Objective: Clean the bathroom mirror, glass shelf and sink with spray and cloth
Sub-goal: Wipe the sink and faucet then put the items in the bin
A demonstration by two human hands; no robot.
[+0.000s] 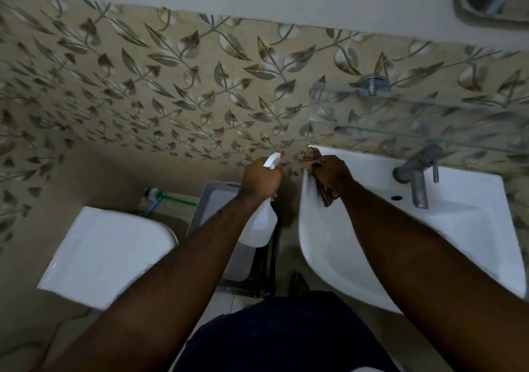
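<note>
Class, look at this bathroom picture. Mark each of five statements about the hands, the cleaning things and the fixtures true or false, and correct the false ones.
1. The left hand holds a white spray bottle. True.
2. The right hand presses a brown cloth on the glass shelf. False: the cloth is at the left back rim of the sink, below the shelf.
3. The tap stands at the back of the sink. True.
4. Bottles stand on the glass shelf. False: nothing is seen on it.
5. The spray bottle rests in the sink basin. False: it is held to the left of the sink, above a grey basket.
</note>
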